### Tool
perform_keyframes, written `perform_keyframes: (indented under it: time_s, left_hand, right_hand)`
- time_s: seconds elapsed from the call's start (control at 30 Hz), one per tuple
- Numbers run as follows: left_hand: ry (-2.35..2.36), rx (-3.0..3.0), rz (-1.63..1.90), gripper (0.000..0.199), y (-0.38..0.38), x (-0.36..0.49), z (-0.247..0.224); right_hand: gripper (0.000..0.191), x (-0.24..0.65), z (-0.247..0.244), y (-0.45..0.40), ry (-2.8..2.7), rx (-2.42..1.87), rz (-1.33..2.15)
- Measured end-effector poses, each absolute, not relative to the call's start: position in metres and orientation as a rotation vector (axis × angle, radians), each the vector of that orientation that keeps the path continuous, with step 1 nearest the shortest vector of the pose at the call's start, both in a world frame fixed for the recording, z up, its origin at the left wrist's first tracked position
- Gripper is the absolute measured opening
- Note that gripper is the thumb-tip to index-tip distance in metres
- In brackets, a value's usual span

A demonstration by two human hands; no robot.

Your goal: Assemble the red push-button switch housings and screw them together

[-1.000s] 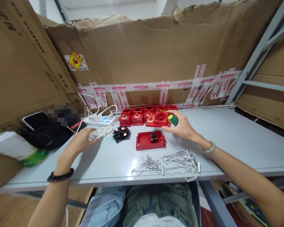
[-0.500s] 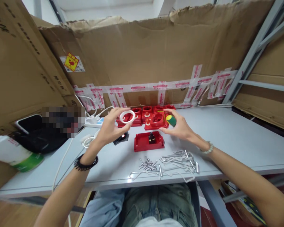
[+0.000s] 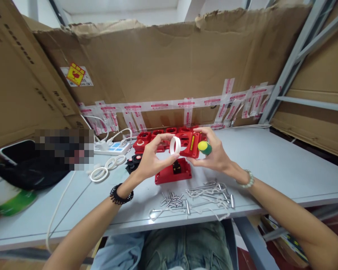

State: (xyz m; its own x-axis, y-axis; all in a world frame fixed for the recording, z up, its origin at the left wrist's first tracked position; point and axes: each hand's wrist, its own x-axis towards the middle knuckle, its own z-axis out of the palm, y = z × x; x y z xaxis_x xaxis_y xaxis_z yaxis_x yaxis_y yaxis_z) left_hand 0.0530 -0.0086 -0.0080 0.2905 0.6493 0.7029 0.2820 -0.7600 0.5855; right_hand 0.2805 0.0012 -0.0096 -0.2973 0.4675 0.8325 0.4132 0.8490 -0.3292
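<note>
My left hand [image 3: 154, 155] is closed, pinching a white plastic ring [image 3: 175, 145] between thumb and fingers, its edge turned partly toward me. Opposite it, my right hand [image 3: 214, 150] grips a red plastic housing cover [image 3: 195, 145] with a round opening, tilted upright. A yellow-and-green handle [image 3: 205, 147], like a screwdriver's, is tucked in the same hand; its far end is hidden. The ring is close to the cover's opening; whether they touch I cannot tell. Below both hands lies a red base [image 3: 169, 176] with a black switch block [image 3: 176, 167] inside it.
Several red housings [image 3: 141, 143] line the back. White rings [image 3: 99, 174], black parts [image 3: 133, 162] and a power strip [image 3: 108, 148] lie left. Screws [image 3: 173, 200] and metal rods with cords [image 3: 211, 193] are near the front edge. Cardboard [image 3: 157, 67] walls the back.
My left hand has brought the white ring rightward to the red cover and turned it edge-on. The right hand has tilted the cover toward the ring. The view has shifted slightly.
</note>
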Motion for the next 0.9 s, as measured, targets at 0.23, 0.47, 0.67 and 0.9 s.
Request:
perform_keyframes:
  time_s: [0.23, 0.47, 0.67, 0.9]
  left_hand:
    - [0.781, 2.427, 1.518, 0.048, -0.016, 0.055, -0.005]
    - [0.616, 2.21, 1.432, 0.053, -0.016, 0.055, -0.011]
    - [0.484, 2.05, 1.484, 0.052, -0.022, 0.061, -0.01]
    - [0.588, 2.232, 1.603, 0.052, -0.026, 0.055, -0.004]
  right_hand:
    - [0.071, 0.272, -0.01, -0.009, -1.979, -0.59, -0.11]
    - [0.076, 0.273, -0.01, -0.013, -1.969, -0.596, -0.111]
    - [0.077, 0.272, -0.01, -0.01, -1.955, -0.487, -0.021]
    - [0.076, 0.274, -0.007, -0.013, -1.936, -0.427, -0.05]
